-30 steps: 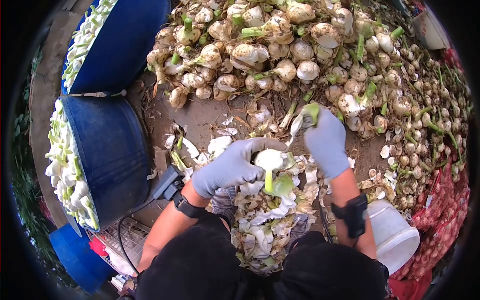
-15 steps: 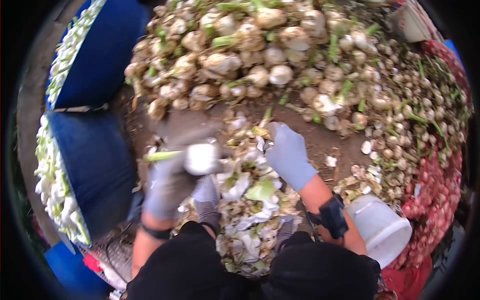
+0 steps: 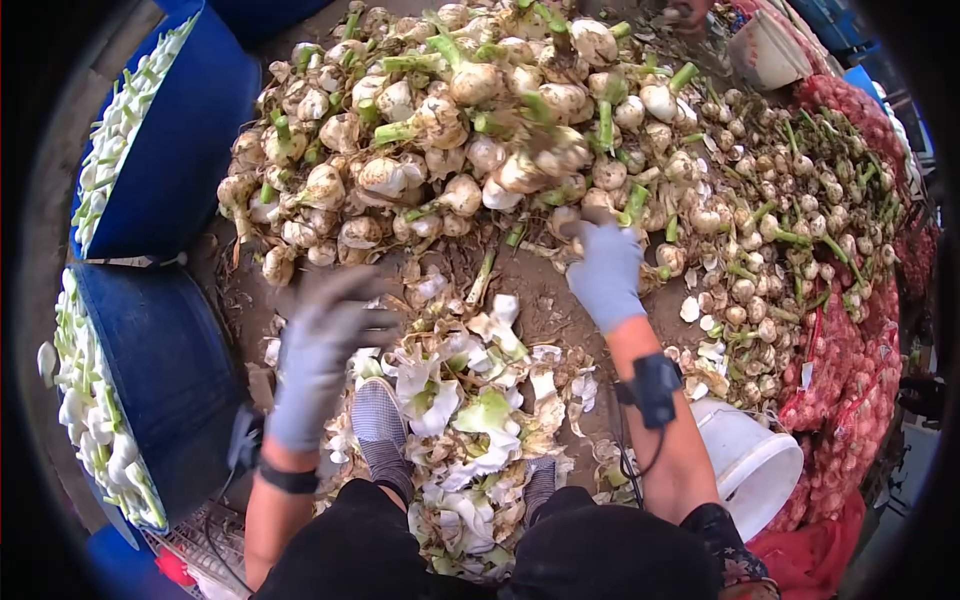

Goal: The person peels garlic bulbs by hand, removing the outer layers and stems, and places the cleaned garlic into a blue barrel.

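Note:
My left hand (image 3: 325,355), in a grey-white glove, hangs left of the peelings with its fingers apart and blurred; nothing is in it. My gloved right hand (image 3: 608,268) reaches to the near edge of a heap of garlic bulbs (image 3: 385,178), its fingers parted close to the bulbs. Just above it one soiled garlic bulb (image 3: 545,165) is smeared by motion. A clean white bulb (image 3: 46,362) shows at the far left, apart from the cleaned garlic (image 3: 95,410) in the lower blue tub (image 3: 160,350).
Another blue tub (image 3: 185,130) of cleaned garlic stands behind. Peelings (image 3: 470,420) lie around my shoes. Smaller bulbs (image 3: 770,225) spread to the right, beside red mesh sacks (image 3: 845,370) and a white bucket (image 3: 745,460). Another person's hand (image 3: 690,12) shows at the top.
The trimmed white bulb has left my left hand, which has opened. My right hand has moved forward and right to the heap. The view has shifted slightly.

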`<move>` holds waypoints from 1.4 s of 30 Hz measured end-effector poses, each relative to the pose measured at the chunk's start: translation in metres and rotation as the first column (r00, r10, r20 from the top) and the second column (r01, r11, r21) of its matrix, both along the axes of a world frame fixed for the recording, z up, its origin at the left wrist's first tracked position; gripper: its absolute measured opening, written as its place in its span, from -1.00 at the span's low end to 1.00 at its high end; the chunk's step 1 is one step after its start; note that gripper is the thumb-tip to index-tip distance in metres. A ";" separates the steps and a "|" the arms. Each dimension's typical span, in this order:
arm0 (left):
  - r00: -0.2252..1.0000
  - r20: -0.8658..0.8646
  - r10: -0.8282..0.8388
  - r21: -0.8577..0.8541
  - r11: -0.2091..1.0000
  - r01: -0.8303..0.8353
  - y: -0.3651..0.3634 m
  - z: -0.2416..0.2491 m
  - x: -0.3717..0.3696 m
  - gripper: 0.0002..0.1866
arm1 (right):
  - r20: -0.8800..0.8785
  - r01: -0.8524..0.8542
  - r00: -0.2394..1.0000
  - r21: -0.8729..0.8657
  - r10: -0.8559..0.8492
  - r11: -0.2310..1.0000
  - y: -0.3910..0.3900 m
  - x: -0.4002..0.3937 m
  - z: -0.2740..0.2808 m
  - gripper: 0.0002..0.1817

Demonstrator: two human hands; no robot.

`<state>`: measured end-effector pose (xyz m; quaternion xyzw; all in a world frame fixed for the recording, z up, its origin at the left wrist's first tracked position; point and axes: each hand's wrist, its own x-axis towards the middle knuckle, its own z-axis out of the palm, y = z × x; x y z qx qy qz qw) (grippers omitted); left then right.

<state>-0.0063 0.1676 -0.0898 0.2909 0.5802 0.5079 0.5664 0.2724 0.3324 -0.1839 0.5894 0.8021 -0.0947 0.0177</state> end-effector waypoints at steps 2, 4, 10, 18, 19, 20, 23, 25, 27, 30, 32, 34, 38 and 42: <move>0.980 0.031 -0.195 -0.086 0.977 0.197 0.009 -0.029 0.025 -0.41 | -0.185 -0.009 0.982 0.129 0.033 0.992 -0.028 -0.014 0.027 -0.41; 0.911 0.385 -0.150 -0.160 0.961 0.225 0.010 -0.054 0.048 -0.32 | -0.435 -0.111 0.887 0.126 0.156 0.986 -0.062 -0.037 0.046 -0.46; 0.795 0.604 0.058 -0.148 0.988 0.041 -0.002 -0.049 0.039 -0.53 | -0.703 -0.351 0.135 -0.693 -0.698 0.630 -0.101 -0.053 0.056 -0.44; 0.944 -0.237 -0.228 0.077 0.965 0.252 0.001 -0.035 0.051 -0.12 | -0.597 -0.421 0.158 -0.761 -0.786 0.493 -0.099 -0.056 0.026 -0.69; 0.945 -0.241 -0.223 0.072 0.966 0.247 0.003 -0.036 0.049 -0.12 | -0.653 -0.426 0.181 -0.726 -0.735 0.540 -0.106 -0.059 0.027 -0.71; 0.984 -0.131 -0.118 0.005 0.993 0.120 0.007 -0.038 0.046 -0.20 | -0.705 -0.431 0.206 -0.688 -0.679 0.584 -0.114 -0.062 0.030 -0.73; 0.998 0.009 0.054 -0.099 0.994 -0.053 0.004 -0.035 0.037 -0.36 | -0.574 -0.440 0.222 -0.780 -0.788 0.445 -0.112 -0.064 0.040 -0.70; 0.998 0.069 0.004 -0.068 0.998 0.000 0.000 -0.029 0.034 -0.48 | -0.486 -0.420 0.360 -0.847 -0.797 0.327 -0.104 -0.058 0.039 -0.60; 0.979 0.147 -0.140 -0.059 0.987 0.150 -0.003 -0.019 0.038 -0.36 | -0.565 -0.459 0.321 -0.795 -0.760 0.397 -0.108 -0.060 0.032 -0.58; 0.977 -0.006 -0.215 0.058 0.975 0.215 -0.008 -0.032 0.034 -0.22 | -0.548 -0.444 0.414 -0.819 -0.727 0.364 -0.096 -0.062 0.053 -0.59; 0.973 -0.096 -0.209 0.110 0.970 0.219 -0.011 -0.034 0.031 -0.16 | -0.553 -0.413 0.372 -0.818 -0.745 0.401 -0.096 -0.064 0.053 -0.62; 0.981 -0.068 -0.181 0.086 0.979 0.187 -0.013 -0.035 0.034 -0.22 | -0.583 -0.365 0.447 -0.811 -0.679 0.456 -0.094 -0.065 0.058 -0.67; 0.990 0.127 -0.060 0.088 0.995 0.049 -0.011 -0.034 0.031 -0.22 | -0.568 -0.371 0.348 -0.814 -0.746 0.447 -0.100 -0.071 0.067 -0.76; 0.916 0.396 0.061 -0.006 0.998 -0.063 -0.007 -0.028 0.032 -0.23 | -0.615 -0.231 0.408 -0.785 -0.675 0.575 -0.111 -0.061 0.042 -0.78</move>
